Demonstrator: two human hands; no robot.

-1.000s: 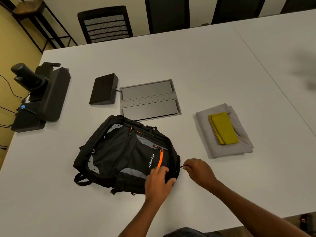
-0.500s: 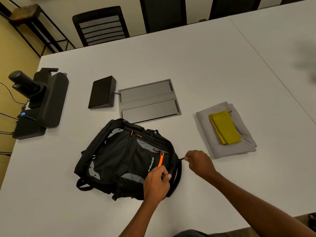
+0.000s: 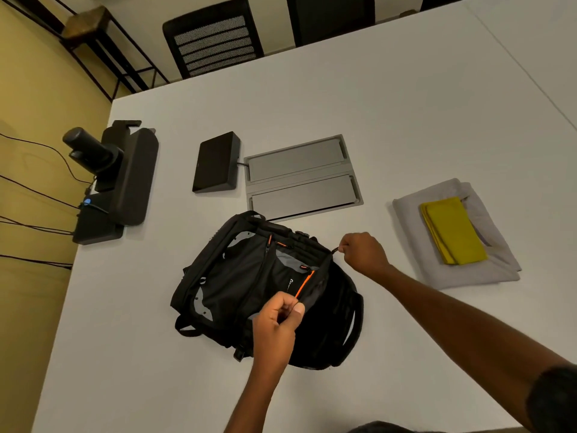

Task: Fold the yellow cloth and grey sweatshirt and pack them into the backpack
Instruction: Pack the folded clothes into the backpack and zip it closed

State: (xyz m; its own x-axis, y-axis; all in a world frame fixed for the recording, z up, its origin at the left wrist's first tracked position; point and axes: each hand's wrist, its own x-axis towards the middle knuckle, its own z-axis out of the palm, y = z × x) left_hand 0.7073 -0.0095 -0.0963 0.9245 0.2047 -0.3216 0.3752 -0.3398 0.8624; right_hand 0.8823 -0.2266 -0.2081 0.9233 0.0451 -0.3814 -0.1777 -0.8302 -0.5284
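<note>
From my end the backpack (image 3: 249,285) reads as matt black woven cloth, with grey panels of a slightly smoother sheen and orange zip trim. The sweatshirt (image 3: 468,276) is soft grey knit, dull and a little creased. The yellow cloth (image 3: 452,232) on it looks finer and flatter in weave. The table (image 3: 343,98) has a smooth white top with a low, even sheen. I also see a matt grey metal hatch (image 3: 299,159), a matt black plastic box (image 3: 217,162), a chair (image 3: 212,39) with an open mesh back, and a stool (image 3: 87,21) with a rough wooden seat on thin black metal bars.
</note>
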